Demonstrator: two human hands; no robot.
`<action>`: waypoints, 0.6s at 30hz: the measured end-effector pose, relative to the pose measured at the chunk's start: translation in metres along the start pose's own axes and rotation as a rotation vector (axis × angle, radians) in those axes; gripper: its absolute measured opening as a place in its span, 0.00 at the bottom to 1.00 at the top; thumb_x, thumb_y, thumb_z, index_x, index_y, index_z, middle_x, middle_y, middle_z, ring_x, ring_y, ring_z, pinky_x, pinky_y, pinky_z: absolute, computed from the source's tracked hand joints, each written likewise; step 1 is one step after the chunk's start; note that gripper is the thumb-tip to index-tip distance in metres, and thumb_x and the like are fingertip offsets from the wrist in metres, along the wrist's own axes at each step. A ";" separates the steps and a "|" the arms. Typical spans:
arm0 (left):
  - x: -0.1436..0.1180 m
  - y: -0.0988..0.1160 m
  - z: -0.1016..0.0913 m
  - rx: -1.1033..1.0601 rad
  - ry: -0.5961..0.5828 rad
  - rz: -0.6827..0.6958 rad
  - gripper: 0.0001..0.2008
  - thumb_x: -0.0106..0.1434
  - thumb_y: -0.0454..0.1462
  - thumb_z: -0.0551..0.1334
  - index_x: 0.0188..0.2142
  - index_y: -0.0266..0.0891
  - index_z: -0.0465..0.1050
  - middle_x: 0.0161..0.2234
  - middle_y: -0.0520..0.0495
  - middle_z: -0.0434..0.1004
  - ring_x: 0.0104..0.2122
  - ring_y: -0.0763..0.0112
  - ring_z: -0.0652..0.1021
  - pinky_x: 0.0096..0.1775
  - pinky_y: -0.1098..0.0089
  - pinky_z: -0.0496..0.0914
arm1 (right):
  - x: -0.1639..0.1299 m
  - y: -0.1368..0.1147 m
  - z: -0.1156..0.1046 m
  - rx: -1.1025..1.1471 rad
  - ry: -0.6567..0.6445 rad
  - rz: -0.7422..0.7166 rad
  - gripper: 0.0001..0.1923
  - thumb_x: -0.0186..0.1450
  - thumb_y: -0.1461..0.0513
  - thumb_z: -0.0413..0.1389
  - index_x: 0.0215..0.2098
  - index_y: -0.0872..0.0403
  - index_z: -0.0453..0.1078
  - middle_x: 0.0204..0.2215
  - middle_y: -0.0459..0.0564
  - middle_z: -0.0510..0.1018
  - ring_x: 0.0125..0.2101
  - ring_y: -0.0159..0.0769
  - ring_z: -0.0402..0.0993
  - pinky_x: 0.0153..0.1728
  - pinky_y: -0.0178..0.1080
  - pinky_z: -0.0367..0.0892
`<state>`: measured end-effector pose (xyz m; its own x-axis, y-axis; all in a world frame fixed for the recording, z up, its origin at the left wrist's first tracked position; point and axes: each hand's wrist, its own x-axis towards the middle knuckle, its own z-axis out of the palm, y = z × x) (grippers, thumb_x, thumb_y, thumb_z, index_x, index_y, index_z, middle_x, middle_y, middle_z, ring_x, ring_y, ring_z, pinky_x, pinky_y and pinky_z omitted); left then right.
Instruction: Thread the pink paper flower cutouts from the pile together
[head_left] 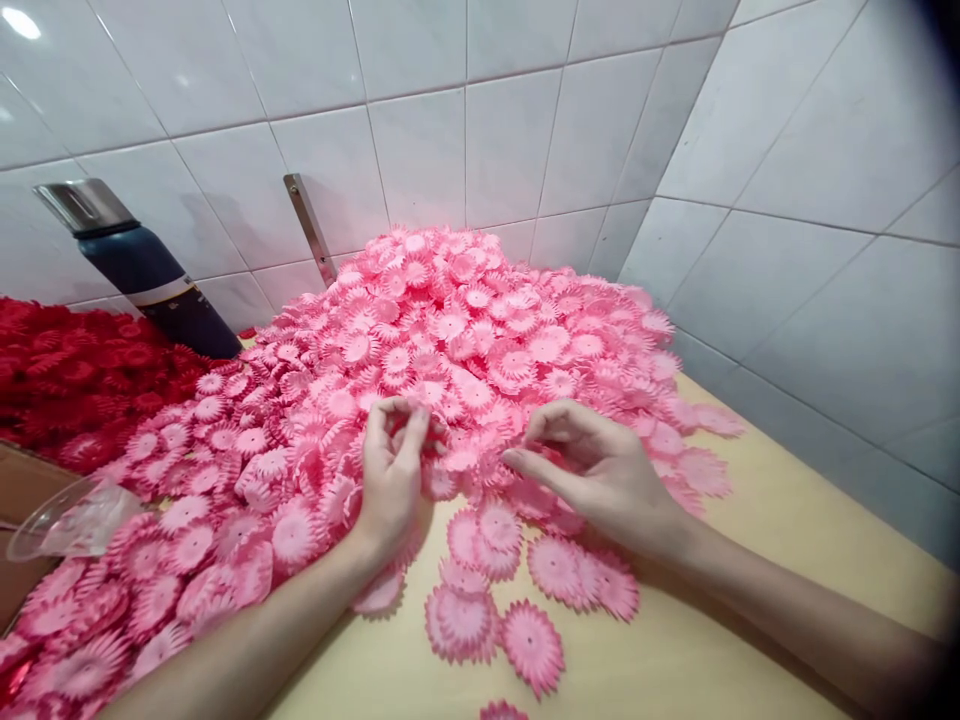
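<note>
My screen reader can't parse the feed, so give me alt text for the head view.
Two bare hands work at the near edge of a big heap of pink flower-shaped pieces on a pale table: the left hand pinches one piece in its fingertips, the right hand reaches toward it. Red flower pieces and a dark blue flask stand at left against a white tiled wall.

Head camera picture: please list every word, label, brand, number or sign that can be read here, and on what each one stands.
No text can be read anywhere.
The dark blue metal flask with a steel cap has a pale band, but no letters show on it.
The pink pleated fabric flower discs, red flower discs, white wall tiles and clear plastic bag carry no writing.
</note>
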<state>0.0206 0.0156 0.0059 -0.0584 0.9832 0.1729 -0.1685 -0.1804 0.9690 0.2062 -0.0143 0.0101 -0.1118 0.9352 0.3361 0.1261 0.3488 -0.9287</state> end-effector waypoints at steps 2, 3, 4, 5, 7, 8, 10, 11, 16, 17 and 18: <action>0.001 -0.001 -0.002 0.083 -0.083 0.065 0.05 0.62 0.33 0.62 0.37 0.40 0.65 0.34 0.52 0.69 0.34 0.74 0.73 0.36 0.73 0.70 | 0.001 0.000 0.001 -0.007 -0.043 -0.011 0.05 0.62 0.61 0.62 0.36 0.51 0.70 0.33 0.47 0.76 0.35 0.35 0.74 0.38 0.40 0.72; 0.000 -0.002 -0.002 0.123 -0.128 0.095 0.06 0.61 0.32 0.62 0.37 0.39 0.66 0.35 0.51 0.69 0.35 0.73 0.73 0.38 0.72 0.70 | 0.001 0.001 0.001 -0.013 -0.057 -0.014 0.05 0.62 0.62 0.62 0.36 0.51 0.71 0.34 0.48 0.77 0.36 0.36 0.75 0.41 0.41 0.73; -0.001 -0.002 -0.003 0.162 -0.164 0.122 0.06 0.61 0.31 0.62 0.37 0.39 0.67 0.36 0.50 0.70 0.36 0.73 0.73 0.39 0.72 0.70 | 0.001 0.001 0.001 -0.015 -0.061 -0.015 0.05 0.62 0.62 0.62 0.36 0.52 0.72 0.34 0.48 0.78 0.37 0.36 0.76 0.41 0.41 0.73; -0.001 -0.002 -0.004 0.197 -0.184 0.142 0.06 0.60 0.30 0.62 0.37 0.39 0.67 0.36 0.50 0.70 0.37 0.72 0.73 0.40 0.71 0.70 | 0.001 0.001 0.001 -0.009 -0.058 -0.014 0.04 0.62 0.63 0.62 0.36 0.52 0.72 0.34 0.48 0.78 0.36 0.36 0.76 0.41 0.41 0.73; -0.003 -0.001 -0.005 0.249 -0.208 0.167 0.07 0.60 0.29 0.62 0.37 0.39 0.67 0.37 0.49 0.70 0.38 0.71 0.73 0.41 0.70 0.70 | 0.000 0.002 0.001 0.028 -0.039 -0.012 0.06 0.61 0.63 0.63 0.36 0.51 0.71 0.33 0.46 0.78 0.35 0.34 0.76 0.40 0.39 0.74; -0.003 0.000 -0.005 0.268 -0.222 0.176 0.07 0.60 0.30 0.63 0.38 0.39 0.67 0.37 0.49 0.70 0.38 0.71 0.73 0.41 0.70 0.70 | 0.000 0.003 0.001 0.051 -0.028 -0.011 0.08 0.60 0.63 0.64 0.36 0.51 0.71 0.33 0.45 0.78 0.35 0.33 0.76 0.40 0.38 0.74; -0.004 0.002 -0.005 0.309 -0.259 0.205 0.04 0.61 0.32 0.63 0.36 0.39 0.69 0.39 0.47 0.69 0.39 0.70 0.73 0.39 0.70 0.70 | -0.001 0.003 0.002 0.080 -0.021 -0.001 0.12 0.58 0.64 0.65 0.39 0.50 0.70 0.35 0.45 0.78 0.38 0.34 0.77 0.42 0.38 0.74; -0.005 0.004 -0.004 0.330 -0.285 0.219 0.03 0.62 0.34 0.63 0.35 0.38 0.69 0.39 0.47 0.69 0.39 0.70 0.73 0.39 0.70 0.70 | -0.001 0.004 0.002 0.085 -0.026 0.007 0.14 0.57 0.64 0.66 0.40 0.50 0.70 0.36 0.45 0.78 0.38 0.34 0.77 0.43 0.39 0.74; -0.008 0.011 -0.003 0.416 -0.444 0.287 0.05 0.61 0.37 0.65 0.34 0.36 0.74 0.32 0.46 0.76 0.34 0.69 0.75 0.37 0.67 0.70 | 0.000 0.002 0.003 0.093 -0.005 -0.003 0.11 0.56 0.64 0.67 0.35 0.51 0.72 0.31 0.45 0.78 0.33 0.34 0.77 0.36 0.38 0.76; -0.009 0.012 -0.003 0.429 -0.472 0.303 0.05 0.61 0.37 0.66 0.34 0.36 0.75 0.32 0.46 0.77 0.33 0.68 0.75 0.37 0.67 0.70 | 0.000 0.002 0.004 0.087 0.008 -0.007 0.10 0.56 0.63 0.67 0.34 0.51 0.71 0.30 0.45 0.78 0.32 0.33 0.77 0.35 0.37 0.76; -0.009 0.012 -0.003 0.443 -0.495 0.313 0.05 0.61 0.36 0.66 0.34 0.36 0.76 0.31 0.45 0.78 0.33 0.68 0.76 0.38 0.66 0.70 | 0.000 0.002 0.004 0.081 0.013 -0.011 0.09 0.57 0.63 0.66 0.33 0.51 0.71 0.29 0.44 0.77 0.31 0.32 0.76 0.34 0.36 0.75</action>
<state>0.0161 0.0046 0.0151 0.4301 0.8036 0.4113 0.2031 -0.5301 0.8233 0.2029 -0.0136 0.0073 -0.1002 0.9323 0.3474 0.0446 0.3530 -0.9345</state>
